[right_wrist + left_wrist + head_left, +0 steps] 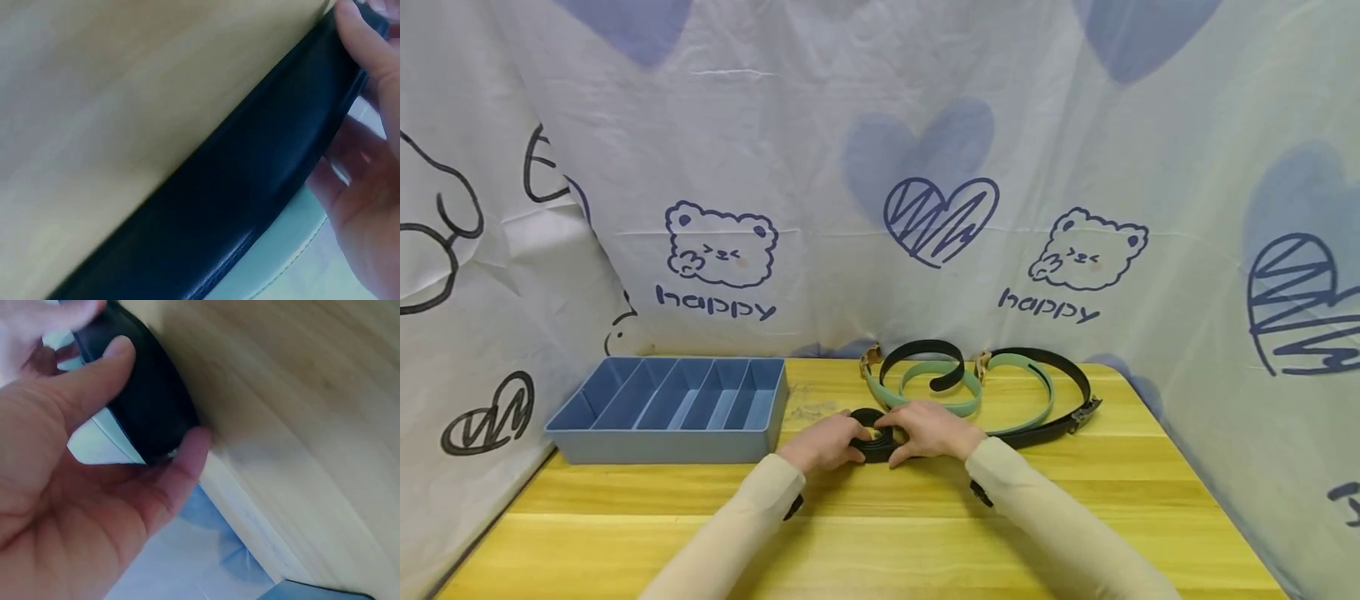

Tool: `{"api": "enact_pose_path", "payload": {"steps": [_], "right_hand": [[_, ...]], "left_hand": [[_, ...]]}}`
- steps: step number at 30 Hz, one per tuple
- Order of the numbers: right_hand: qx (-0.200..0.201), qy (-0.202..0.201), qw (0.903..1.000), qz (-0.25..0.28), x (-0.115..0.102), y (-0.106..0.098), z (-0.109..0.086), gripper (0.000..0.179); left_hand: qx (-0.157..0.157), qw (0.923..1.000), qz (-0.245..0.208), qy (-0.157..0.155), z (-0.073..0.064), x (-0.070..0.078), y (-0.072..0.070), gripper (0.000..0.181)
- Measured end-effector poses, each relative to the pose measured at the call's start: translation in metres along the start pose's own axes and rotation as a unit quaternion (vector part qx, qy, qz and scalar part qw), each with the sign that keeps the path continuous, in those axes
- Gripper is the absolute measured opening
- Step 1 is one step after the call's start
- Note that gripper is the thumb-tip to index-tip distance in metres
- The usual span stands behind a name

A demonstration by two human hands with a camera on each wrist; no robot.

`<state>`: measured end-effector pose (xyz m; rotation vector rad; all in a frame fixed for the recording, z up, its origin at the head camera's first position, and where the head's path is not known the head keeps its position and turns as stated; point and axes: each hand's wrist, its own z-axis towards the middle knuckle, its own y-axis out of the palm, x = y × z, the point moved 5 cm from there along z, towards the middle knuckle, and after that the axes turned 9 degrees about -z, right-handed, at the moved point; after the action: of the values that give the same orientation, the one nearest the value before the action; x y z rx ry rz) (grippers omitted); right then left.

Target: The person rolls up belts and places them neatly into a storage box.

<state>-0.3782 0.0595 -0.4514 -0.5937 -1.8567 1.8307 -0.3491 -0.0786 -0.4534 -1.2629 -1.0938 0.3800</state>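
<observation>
Belt spiral [874,452], head view only

The wooden tabletop [880,542] is looking smooth; near its left edge, a plastic tray [662,447] is looking matt; the coiled belt [153,394], leathery.

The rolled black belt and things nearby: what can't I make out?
Head view: parts of the coiled black belt, behind the left hand and right hand.
Left wrist view: most of the blue tray, cut off by the bottom edge.
Right wrist view: the rest of the black strap, past the bottom edge.
</observation>
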Motion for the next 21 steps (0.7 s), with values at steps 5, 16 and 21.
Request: {"api": "enact_pose_path", "payload": {"steps": [5,16,21], "right_hand": [[0.012,-0.011,0.9999,-0.005,0.002,-0.0013,-0.0002,0.048],[-0.004,-0.001,0.9993,-0.037,0.001,-0.0022,0.0024,0.051],[-0.019,0.007,0.9997,-0.012,0.0017,-0.0015,0.0019,0.051]], "left_hand": [[-0.011,0.9999,-0.011,0.002,0.0001,-0.0027,-0.001,0.02],[0.022,0.9988,-0.007,0.043,0.0016,-0.0017,-0.0006,0.018],[-0.003,0.9993,-0.023,0.03,0.0015,-0.0036,-0.0041,0.025]]}}
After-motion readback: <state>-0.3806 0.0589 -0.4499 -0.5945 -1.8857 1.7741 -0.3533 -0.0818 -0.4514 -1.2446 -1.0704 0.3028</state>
